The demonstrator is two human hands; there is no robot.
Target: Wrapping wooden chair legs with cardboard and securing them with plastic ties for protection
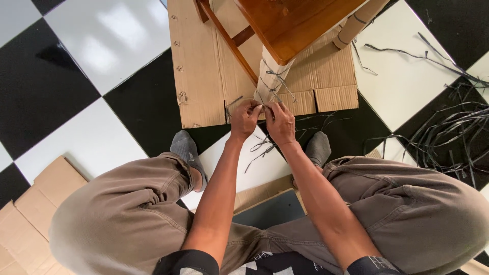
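Note:
My left hand (245, 118) and my right hand (279, 121) are side by side at the foot of a cardboard-wrapped furniture leg (271, 77). Both pinch a thin dark string (277, 80) that is tied around the wrapping. The leg belongs to a brown wooden seat (295, 23) standing on a flat cardboard sheet (204, 76). The fingertips hide the string ends.
I squat with grey-socked feet (186, 147) on a black and white tiled floor. Loose black plastic strips (448, 132) lie scattered at the right. Another wrapped leg (356, 23) is at the top right. Flattened cardboard (30, 214) lies at the lower left.

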